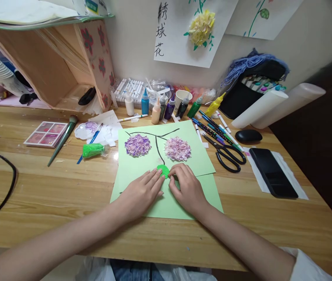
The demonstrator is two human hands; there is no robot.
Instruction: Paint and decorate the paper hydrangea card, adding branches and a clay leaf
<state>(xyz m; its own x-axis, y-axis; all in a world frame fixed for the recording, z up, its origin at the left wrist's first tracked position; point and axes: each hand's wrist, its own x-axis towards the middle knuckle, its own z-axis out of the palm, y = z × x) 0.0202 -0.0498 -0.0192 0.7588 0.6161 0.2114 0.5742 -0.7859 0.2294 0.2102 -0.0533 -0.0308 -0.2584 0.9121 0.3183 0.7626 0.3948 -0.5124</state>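
Observation:
A flat bright green piece of modelling clay [163,171] lies on light green paper [142,171], just below a drawn black stem. My left hand [142,191] rests flat on the paper from the left, fingers stretched out, with fingertips touching the clay. From the right, my right hand [188,187] has its fingers curled and pinches at the clay's right edge. Above on the paper sit two round purple-and-white flower heads, a left flower [138,145] and a right flower [177,148], joined by black branches. A second green sheet [209,193] shows underneath.
Black scissors [227,154], several pens and a phone [273,171] lie to the right. Paint bottles [155,112] line the back near the wall. On the left are a green clay packet [93,150], a makeup brush [63,138] and a palette [46,134].

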